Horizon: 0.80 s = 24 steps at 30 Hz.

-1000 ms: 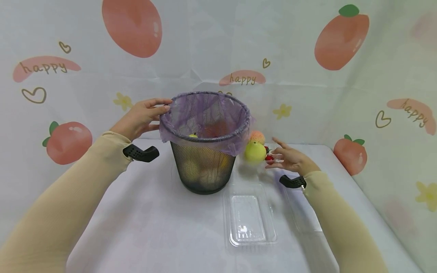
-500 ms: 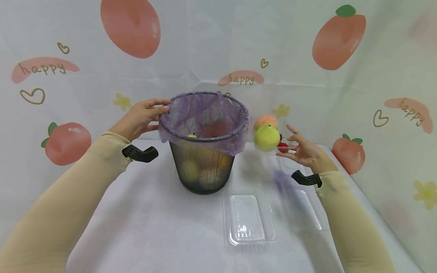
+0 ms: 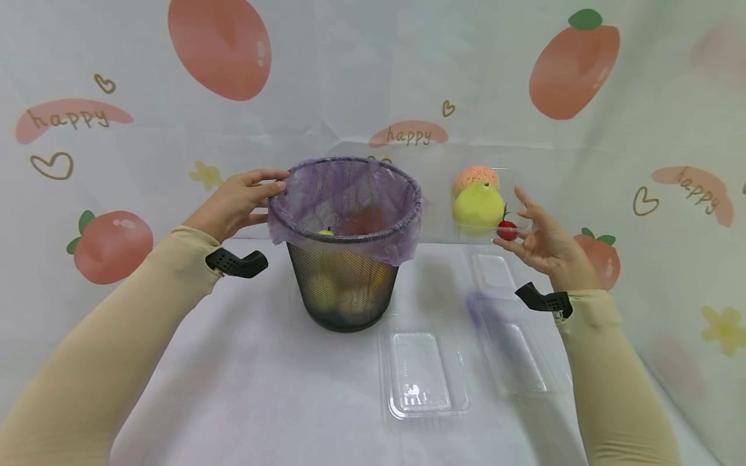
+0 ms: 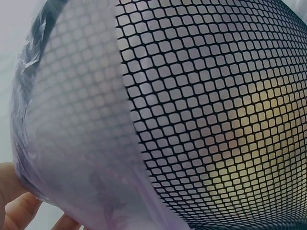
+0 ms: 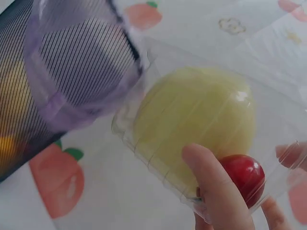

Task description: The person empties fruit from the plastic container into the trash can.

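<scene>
At the left of a black mesh wastebasket (image 3: 344,291), my left hand (image 3: 236,200) grips its rim, over which a purple bag liner (image 3: 402,243) is folded. Several fruits, some yellow, show inside and through the mesh. My right hand (image 3: 548,243) holds a clear plastic box (image 5: 156,170) up over the table, right of the basket. In that box are a yellow-green pear (image 3: 478,210), an orange-pink bumpy round fruit (image 3: 478,175) and a small red fruit (image 3: 508,230) with a stem. The right wrist view shows the thumb against the box's near wall.
One clear plastic tray (image 3: 419,375) lies right of the basket on the white-covered table (image 3: 262,388). Farther right, another clear piece (image 3: 519,359) lies under the right arm, with more clear plastic (image 3: 494,268) behind. A fruit-printed cloth backdrop (image 3: 291,77) rises close behind.
My right hand has raised the box with its fruits and moved it rightward, away from the basket. My left hand has stayed at the rim.
</scene>
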Motion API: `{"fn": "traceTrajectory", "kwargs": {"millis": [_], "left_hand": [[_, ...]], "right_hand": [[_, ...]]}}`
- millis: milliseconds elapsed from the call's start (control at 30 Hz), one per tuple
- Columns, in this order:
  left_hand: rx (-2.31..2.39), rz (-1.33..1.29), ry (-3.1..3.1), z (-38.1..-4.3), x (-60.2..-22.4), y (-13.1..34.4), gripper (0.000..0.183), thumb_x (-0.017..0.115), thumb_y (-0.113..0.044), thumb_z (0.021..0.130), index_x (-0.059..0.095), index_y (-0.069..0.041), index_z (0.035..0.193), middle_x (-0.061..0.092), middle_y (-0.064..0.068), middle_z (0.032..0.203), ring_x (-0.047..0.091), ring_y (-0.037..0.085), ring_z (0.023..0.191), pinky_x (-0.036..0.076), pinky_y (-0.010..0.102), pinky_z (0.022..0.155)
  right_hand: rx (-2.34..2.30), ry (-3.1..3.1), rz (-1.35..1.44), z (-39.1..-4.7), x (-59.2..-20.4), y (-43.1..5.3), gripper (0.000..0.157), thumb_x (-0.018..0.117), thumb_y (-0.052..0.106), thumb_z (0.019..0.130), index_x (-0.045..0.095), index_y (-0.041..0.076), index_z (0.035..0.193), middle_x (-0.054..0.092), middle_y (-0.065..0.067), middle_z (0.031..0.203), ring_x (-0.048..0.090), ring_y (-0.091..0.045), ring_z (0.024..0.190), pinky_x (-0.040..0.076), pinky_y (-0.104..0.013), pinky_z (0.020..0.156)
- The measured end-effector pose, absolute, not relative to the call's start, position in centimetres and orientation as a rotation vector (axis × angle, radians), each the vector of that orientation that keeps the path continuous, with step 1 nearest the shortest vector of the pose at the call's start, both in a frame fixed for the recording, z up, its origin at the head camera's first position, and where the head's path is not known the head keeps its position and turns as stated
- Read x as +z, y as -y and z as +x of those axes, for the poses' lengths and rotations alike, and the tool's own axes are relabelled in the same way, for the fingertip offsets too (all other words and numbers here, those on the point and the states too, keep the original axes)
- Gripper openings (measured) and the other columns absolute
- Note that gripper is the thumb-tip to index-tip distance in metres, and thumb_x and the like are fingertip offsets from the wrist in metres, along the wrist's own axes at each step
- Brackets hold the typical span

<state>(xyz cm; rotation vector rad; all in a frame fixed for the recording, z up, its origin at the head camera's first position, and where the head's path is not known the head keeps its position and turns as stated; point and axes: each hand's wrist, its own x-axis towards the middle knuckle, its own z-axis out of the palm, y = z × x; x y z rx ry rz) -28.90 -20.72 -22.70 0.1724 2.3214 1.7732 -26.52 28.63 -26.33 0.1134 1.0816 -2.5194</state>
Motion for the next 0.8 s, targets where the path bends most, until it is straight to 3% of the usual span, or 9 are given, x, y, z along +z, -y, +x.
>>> {"fn": "traceTrajectory", "kwargs": {"millis": [133, 333, 500, 633, 800], "left_hand": [[1.778, 0.163, -2.321, -28.8, -22.7, 20.8, 0.053, 0.055, -0.037, 0.098, 0.040, -0.020, 0.147, 0.049, -0.004, 0.125, 0.057, 0.005, 0.099, 0.051, 0.021, 0.085], [1.759, 0.163, -2.328, -28.9, -22.7, 20.9, 0.053, 0.055, -0.037, 0.098, 0.039, -0.020, 0.147, 0.050, -0.006, 0.122, 0.058, 0.004, 0.097, 0.050, 0.020, 0.084], [1.760, 0.167, -2.326, -28.9, -22.7, 20.9, 0.055, 0.056, -0.038, 0.098, 0.039, -0.021, 0.147, 0.050, -0.006, 0.122, 0.058, 0.004, 0.096, 0.050, 0.021, 0.084], [1.751, 0.167, -2.332, -28.9, -22.6, 20.9, 0.055, 0.056, -0.037, 0.098, 0.039, -0.021, 0.148, 0.050, -0.006, 0.122, 0.058, 0.004, 0.095, 0.050, 0.021, 0.085], [1.748, 0.163, -2.335, -28.9, -22.6, 20.7, 0.054, 0.055, -0.037, 0.098, 0.039, -0.021, 0.147, 0.050, -0.006, 0.120, 0.058, 0.004, 0.094, 0.050, 0.021, 0.084]], "right_hand": [[-2.544, -1.068, 0.058, -26.0, -25.0, -28.0, 0.036, 0.054, 0.013, 0.097, 0.067, 0.036, 0.121, -0.038, 0.012, 0.150, -0.018, -0.024, 0.148, 0.058, -0.041, 0.075], [-2.566, -1.066, 0.022, -25.0, -22.7, -26.8, 0.040, 0.055, 0.013, 0.096, 0.064, 0.038, 0.125, -0.032, 0.011, 0.153, 0.003, -0.022, 0.150, 0.058, -0.040, 0.077], [-2.567, -1.142, -0.025, -24.4, -21.0, -25.2, 0.040, 0.058, 0.014, 0.095, 0.064, 0.040, 0.125, -0.030, 0.014, 0.153, 0.003, -0.019, 0.150, 0.054, -0.039, 0.086], [-2.571, -1.181, -0.066, -24.1, -19.9, -23.8, 0.043, 0.058, 0.014, 0.095, 0.061, 0.041, 0.128, -0.030, 0.015, 0.153, 0.001, -0.020, 0.150, 0.045, -0.040, 0.099], [-2.575, -1.239, -0.091, -24.2, -19.1, -22.2, 0.047, 0.059, 0.011, 0.094, 0.059, 0.041, 0.130, -0.026, 0.006, 0.156, 0.005, -0.025, 0.150, 0.047, -0.043, 0.096]]}}
